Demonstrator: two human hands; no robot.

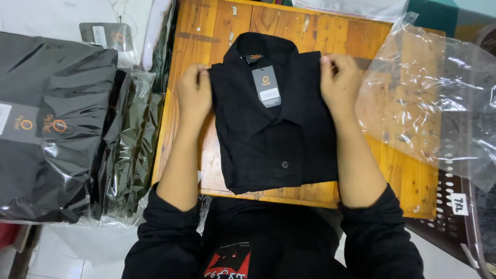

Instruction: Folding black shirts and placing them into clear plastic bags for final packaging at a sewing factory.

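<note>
Fingers of my left hand (194, 93) pinch the left edge of the folded black shirt (274, 124), up near its shoulder. Fingers of my right hand (338, 82) pinch the right edge at the same height. Both hands are closed on the cloth, so I hold one shirt with two hands.

That shirt lies flat on the wooden board (408, 181) right in front of me, collar away from me. It is folded into a neat rectangle. I can see one small dark button (284, 165) low on its front.

One grey tag (266, 86) hangs just under the collar. It is a tall rectangle with an orange ring near the top and a white strip lower down.

To my right, one clear plastic bag (434, 98) lies open and crinkly, partly on the board. It has rows of little punched holes.

To my left is a pile of packed black clothes in shiny clear bags (72, 134). I can count at least two bags, but they overlap, so I cannot tell just how many. The top pack has two orange ring marks and one white sticker at its left edge. Behind it stands one more grey tag (106, 36) with an orange ring.

One small white label (459, 205) sits low on my right, on a dark holed seat
</note>
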